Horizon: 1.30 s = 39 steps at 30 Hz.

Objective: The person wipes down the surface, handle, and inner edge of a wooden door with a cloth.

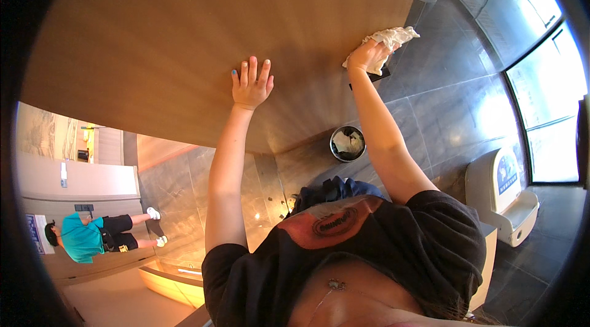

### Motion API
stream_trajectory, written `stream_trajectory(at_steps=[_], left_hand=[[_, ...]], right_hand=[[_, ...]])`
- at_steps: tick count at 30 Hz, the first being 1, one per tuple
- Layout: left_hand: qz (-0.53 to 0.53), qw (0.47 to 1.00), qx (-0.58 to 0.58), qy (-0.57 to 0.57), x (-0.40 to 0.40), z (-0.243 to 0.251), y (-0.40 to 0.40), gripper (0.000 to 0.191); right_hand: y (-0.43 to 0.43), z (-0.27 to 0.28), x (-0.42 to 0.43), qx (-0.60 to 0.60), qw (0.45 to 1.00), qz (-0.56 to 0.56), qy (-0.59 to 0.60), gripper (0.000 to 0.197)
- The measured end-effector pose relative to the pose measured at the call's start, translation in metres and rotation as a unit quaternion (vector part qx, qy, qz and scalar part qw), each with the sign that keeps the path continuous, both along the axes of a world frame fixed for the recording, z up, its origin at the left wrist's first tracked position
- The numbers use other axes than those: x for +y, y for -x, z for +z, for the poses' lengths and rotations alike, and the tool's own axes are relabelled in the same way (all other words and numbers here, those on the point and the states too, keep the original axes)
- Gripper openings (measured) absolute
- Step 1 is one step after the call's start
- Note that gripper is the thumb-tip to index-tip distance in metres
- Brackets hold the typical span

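Note:
A broad brown wood-grain panel [184, 27] fills the upper part of the view. My left hand [252, 89] lies against it with fingers spread and nothing in its grasp. At the panel's right edge, my right hand [366, 56] grips a crumpled white cloth [400, 35]. Part of the cloth hangs out past that edge, and folds of it show below the fingers. A small black fitting [380, 75] sticks out just under the cloth, partly covered by it and my wrist.
A round bin [332, 143] with crumpled paper inside stands on the grey tiled floor [415, 138] between my arms. To the right is a white plastic fold-down seat [500, 202], near bright windows [546, 110]. At left, a person in a teal shirt [83, 237] stands by a wall.

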<state>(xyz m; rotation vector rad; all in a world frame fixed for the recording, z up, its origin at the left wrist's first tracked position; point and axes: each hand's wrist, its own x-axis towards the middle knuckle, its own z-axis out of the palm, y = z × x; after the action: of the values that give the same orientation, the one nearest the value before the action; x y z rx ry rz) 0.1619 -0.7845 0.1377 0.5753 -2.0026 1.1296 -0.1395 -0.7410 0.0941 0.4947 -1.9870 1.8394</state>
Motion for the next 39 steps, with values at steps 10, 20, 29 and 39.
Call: stream_trajectory(at_steps=[10,20,29,39], left_hand=[[-0.016,0.999,-0.007,-0.039,0.014,0.006,0.004,0.051],[0.012,0.991,-0.042,-0.129,0.023,0.012,-0.054,0.053],[0.114,0.980,0.038,-0.159,0.020,-0.006,-0.165,0.052],[0.180,0.956,0.110,-0.203,0.020,-0.032,-0.253,0.053]], right_hand=[[-0.100,0.027,0.003,-0.094,0.993,0.024,-0.068,0.057],[-0.202,0.041,-0.023,-0.059,0.995,0.078,0.028,0.086],[-0.273,0.042,-0.036,0.290,0.948,0.132,0.002,0.078],[-0.363,0.047,-0.057,0.475,0.856,0.200,-0.028,0.073]])
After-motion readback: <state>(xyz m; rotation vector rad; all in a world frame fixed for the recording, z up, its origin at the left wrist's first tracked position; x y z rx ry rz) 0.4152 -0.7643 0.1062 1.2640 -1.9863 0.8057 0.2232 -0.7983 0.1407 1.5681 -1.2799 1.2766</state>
